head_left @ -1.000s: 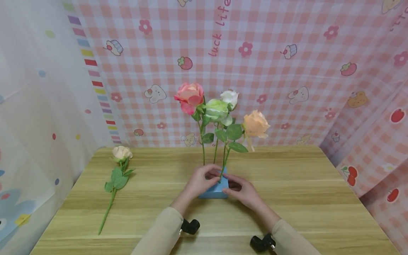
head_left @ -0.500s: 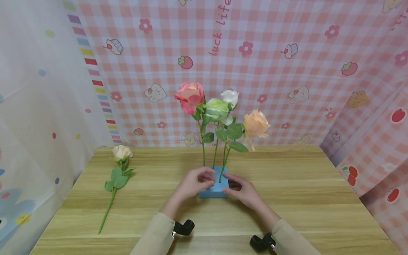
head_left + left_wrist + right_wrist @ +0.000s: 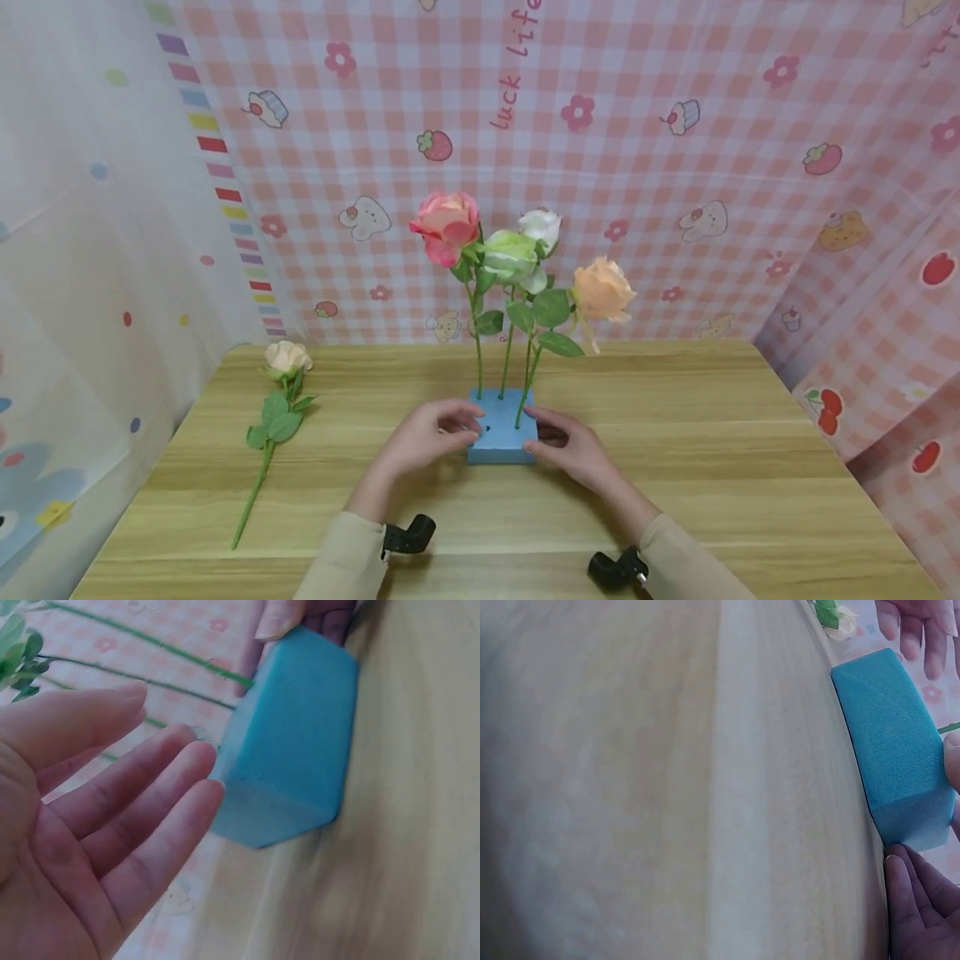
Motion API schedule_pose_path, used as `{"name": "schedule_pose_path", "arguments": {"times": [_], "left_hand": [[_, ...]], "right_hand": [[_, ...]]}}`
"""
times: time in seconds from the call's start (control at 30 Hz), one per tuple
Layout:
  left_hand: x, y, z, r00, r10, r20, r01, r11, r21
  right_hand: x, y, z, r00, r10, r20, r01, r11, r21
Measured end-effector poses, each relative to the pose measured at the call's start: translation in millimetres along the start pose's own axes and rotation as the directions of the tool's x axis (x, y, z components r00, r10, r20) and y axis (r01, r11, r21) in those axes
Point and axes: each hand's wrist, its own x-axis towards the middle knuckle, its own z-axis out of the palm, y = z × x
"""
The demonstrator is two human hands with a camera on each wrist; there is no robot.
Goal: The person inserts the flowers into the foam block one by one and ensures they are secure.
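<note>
A blue foam block (image 3: 501, 456) sits on the table with stems stuck upright into its top. It bears a pink rose (image 3: 447, 227), a light green rose (image 3: 510, 257), a white rose (image 3: 542, 229) and a peach rose (image 3: 602, 289) leaning right. A small dark hole shows in the block's front left. My right hand (image 3: 573, 450) grips the block's right side, thumb at the front and fingers behind. My left hand (image 3: 429, 435) holds nothing, its fingers loosely bent beside the block's left edge; the left wrist view shows its palm (image 3: 67, 877) and spread fingers.
A cream rose (image 3: 287, 358) with a long green stem lies on the left of the wooden table (image 3: 675, 433). Behind the table hangs a pink checked cloth (image 3: 337, 150). Each wrist carries a black camera mount, such as the left mount (image 3: 408, 535).
My left hand has let go of the peach rose's stem and drawn back to the left, uncovering the block's top and its hole. My right hand has stayed on the block.
</note>
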Motion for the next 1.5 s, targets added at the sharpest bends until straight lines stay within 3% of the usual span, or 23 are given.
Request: {"name": "schedule_pose_path", "arguments": {"times": [0.23, 0.53, 0.83, 1.07, 1.5], "left_hand": [[-14.3, -8.3, -16.5, 0.997, -0.041, -0.064, 0.043, 0.999, 0.025], [-35.3, -27.2, -37.8, 0.973, -0.136, -0.185, 0.140, 0.990, 0.008], [-66.3, -49.3, -68.6, 0.948, -0.205, -0.244, 0.212, 0.977, 0.003], [-92.2, -52.1, -93.8, 0.944, -0.198, -0.264, 0.215, 0.976, 0.035], [-140.2, -52.1, -129.6, 0.889, -0.248, -0.385, 0.324, 0.935, 0.146]], "right_hand": [[-1, 0, -1, 1.000, -0.020, 0.019, 0.020, 1.000, -0.004], [-1, 1, 0, 0.999, -0.025, 0.023, 0.025, 1.000, 0.003], [-2, 2, 0, 0.999, -0.017, 0.029, 0.017, 1.000, 0.016], [-1, 3, -1, 1.000, -0.011, 0.022, 0.011, 1.000, 0.008], [0, 4, -1, 0.999, -0.014, 0.029, 0.014, 1.000, 0.010]]}}
